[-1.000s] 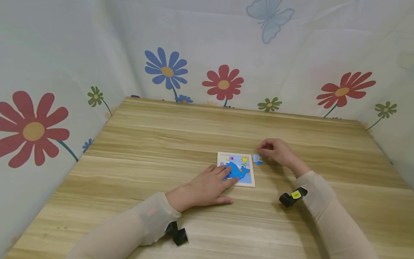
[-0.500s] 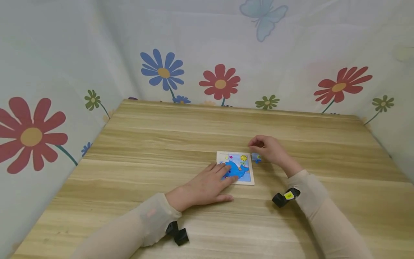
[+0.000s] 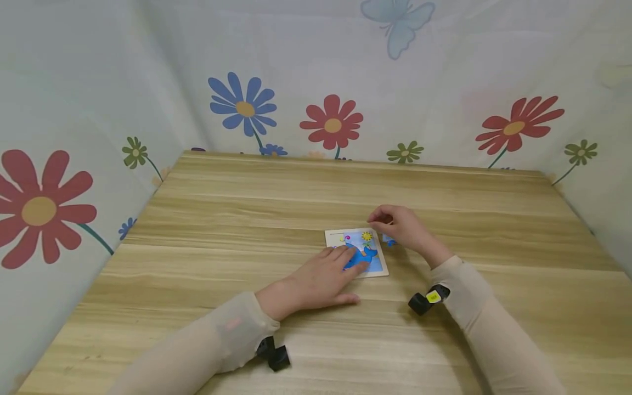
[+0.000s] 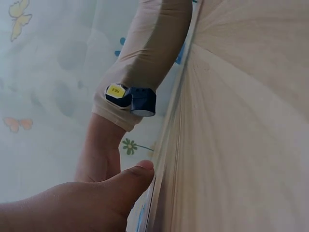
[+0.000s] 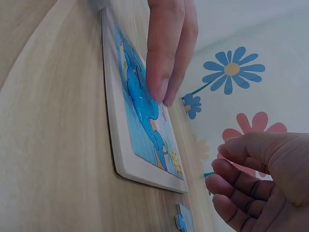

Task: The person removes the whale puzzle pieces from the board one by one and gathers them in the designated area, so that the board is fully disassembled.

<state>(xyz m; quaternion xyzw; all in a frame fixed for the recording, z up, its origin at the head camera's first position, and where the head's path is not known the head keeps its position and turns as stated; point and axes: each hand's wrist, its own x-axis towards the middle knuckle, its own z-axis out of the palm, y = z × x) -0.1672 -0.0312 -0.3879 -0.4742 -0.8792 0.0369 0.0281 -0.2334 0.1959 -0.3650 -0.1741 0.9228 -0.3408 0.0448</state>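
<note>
The puzzle board [image 3: 368, 251] lies on the tabletop [image 3: 247, 203] under the left hand [image 3: 318, 281], grip relaxed; the right hand [image 3: 408, 229], grip curled on nothing visible, hovers at the board's one o'clock. The loose piece [image 5: 186, 219], at two o'clock, looks light, stiff, thin: pinch opposite edges

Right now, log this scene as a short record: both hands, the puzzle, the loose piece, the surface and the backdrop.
Left hand: laid across the puzzle's near left part
Right hand: above the puzzle's far right corner, fingers curled; whether it holds anything cannot be told
Puzzle: flat, pale border, blue whale, yellow sun
Loose piece: on the table, right of the puzzle, apart from it
Table: wood-grain top
Backdrop: white, printed with flowers and a butterfly
</note>
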